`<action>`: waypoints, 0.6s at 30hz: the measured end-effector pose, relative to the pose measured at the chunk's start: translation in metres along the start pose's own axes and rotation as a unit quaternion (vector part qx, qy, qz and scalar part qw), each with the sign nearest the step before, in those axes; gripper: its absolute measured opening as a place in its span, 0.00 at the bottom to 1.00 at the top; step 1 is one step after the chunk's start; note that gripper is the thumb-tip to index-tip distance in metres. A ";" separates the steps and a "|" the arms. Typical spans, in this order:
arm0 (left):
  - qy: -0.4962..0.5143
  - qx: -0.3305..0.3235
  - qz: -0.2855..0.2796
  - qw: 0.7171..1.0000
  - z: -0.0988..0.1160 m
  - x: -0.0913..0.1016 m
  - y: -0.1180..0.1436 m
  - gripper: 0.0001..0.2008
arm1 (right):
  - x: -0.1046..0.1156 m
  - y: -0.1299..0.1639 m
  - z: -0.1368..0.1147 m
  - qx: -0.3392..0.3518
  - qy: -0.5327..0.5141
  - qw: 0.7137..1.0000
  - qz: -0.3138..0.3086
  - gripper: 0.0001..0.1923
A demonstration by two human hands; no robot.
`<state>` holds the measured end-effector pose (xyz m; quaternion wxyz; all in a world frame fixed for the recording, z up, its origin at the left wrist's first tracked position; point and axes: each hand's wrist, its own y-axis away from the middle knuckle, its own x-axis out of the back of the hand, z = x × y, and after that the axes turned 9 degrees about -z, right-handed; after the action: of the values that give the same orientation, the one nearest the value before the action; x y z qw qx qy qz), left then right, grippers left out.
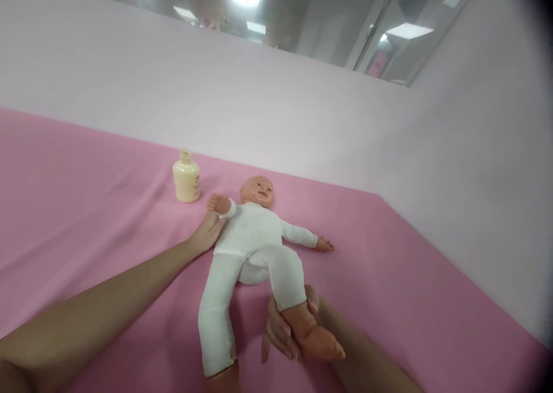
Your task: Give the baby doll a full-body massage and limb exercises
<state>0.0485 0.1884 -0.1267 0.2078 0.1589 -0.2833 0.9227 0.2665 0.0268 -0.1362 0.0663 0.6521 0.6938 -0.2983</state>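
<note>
A baby doll (pixel 253 229) with a white cloth body lies on its back on the pink sheet, head toward the wall. Around the lower part of the leg on the right, my right hand (pixel 280 329) is closed, with that knee bent and lifted. The doll's other leg stretches toward me, its foot cut off by the lower edge of view. My left hand (pixel 209 230) touches the doll's side, under its raised arm on the left. The doll's arm and body hide my left fingers.
A cream-coloured pump bottle (pixel 187 181) stands upright to the left of the doll's head. The pink sheet (pixel 108 191) has folds on the left. Behind it rises a white wall (pixel 216 93), with a glass panel (pixel 302 12) above that shows ceiling lights.
</note>
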 end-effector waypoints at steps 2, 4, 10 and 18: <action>-0.020 -0.018 -0.012 1.000 -0.001 0.000 0.000 0.24 | -0.004 -0.001 -0.002 0.113 -0.040 0.993 -0.008 0.28; -0.048 -0.034 -0.022 0.998 -0.001 -0.001 0.000 0.24 | -0.009 -0.004 -0.007 0.172 -0.053 0.982 0.065 0.27; -0.134 -0.069 -0.104 0.983 0.001 0.001 0.003 0.22 | -0.012 -0.005 -0.015 0.107 -0.037 0.953 0.281 0.26; -0.145 -0.076 -0.094 0.982 0.001 0.001 0.003 0.22 | -0.008 -0.001 -0.009 0.074 -0.010 0.950 0.302 0.26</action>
<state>0.0470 0.1857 -0.1266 0.2616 0.3004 -0.3635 0.8421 0.2693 0.0244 -0.1251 0.1115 0.8311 0.4398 -0.3216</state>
